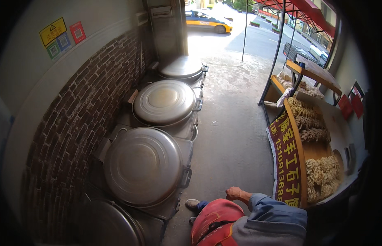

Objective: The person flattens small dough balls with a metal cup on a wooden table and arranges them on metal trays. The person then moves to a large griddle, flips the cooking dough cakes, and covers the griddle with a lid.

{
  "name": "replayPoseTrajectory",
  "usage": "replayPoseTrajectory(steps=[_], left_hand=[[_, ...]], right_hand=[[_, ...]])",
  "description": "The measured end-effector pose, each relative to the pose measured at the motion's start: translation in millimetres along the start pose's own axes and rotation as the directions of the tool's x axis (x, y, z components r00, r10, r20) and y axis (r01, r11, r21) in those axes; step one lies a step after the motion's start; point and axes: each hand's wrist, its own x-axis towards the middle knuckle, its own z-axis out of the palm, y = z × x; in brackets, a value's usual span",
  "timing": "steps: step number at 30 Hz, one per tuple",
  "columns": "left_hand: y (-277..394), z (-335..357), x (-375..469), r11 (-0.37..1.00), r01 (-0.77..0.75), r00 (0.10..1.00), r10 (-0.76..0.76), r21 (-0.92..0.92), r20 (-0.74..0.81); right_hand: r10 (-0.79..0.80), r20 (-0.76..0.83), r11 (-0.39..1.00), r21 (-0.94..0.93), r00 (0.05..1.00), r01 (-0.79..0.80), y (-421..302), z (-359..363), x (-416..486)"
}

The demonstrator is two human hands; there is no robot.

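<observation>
My right hand point(235, 193) is curled into a loose fist, with nothing seen in it. It hangs over the concrete floor beside my red apron point(220, 212), its forearm coming out of a rolled blue sleeve. My left hand is out of view. Facing me is a row of large round metal pans with domed lids; the nearest full lid point(143, 166) lies to the left of my shoes, its black side handle point(186, 177) towards me. Another lidded pan point(163, 101) stands beyond it, and a partly seen lid point(108, 224) is at the bottom left.
A far lidded pan point(180, 66) stands by the doorway. A brick wall point(74, 107) backs the row. On the right, a display stand with a wooden edge point(297, 138) holds piles of textured food point(323, 175) and carries a printed banner point(283, 166). A metal pole point(275, 58) rises near it.
</observation>
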Motion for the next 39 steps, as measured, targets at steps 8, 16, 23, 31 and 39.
replayPoseTrajectory(steps=[8, 16, 23, 31, 39], left_hand=[[-108.4, 63.8, -84.1, 0.91, 0.354, 0.879, -0.403, 0.218, 0.254], [-5.4, 155.6, -142.9, 0.849, 0.448, 0.839, -0.508, 0.281, 0.196], [388.3, 345.1, 86.2, 0.952, -0.075, 0.951, 0.158, -0.296, 0.266], [628.6, 503.6, 252.4, 0.839, -0.471, 0.763, 0.543, -0.273, 0.352], [687.5, 609.8, 353.9, 0.888, -0.442, 0.682, 0.424, -0.126, 0.597]], right_hand=[[0.243, 0.087, 0.968, 0.046, 0.966, -0.248, 110.9, 27.9, -68.7], [0.392, 0.237, 0.854, 0.265, 0.889, -0.447, 231.0, 13.2, -23.4], [0.421, 0.134, 0.808, 0.393, 0.897, -0.438, 334.0, -102.4, 53.9], [0.503, -0.082, 0.794, 0.439, 0.86, -0.422, 403.5, -228.5, 122.9], [0.592, 0.116, 0.705, 0.404, 0.797, -0.583, 446.4, -291.0, 195.8]])
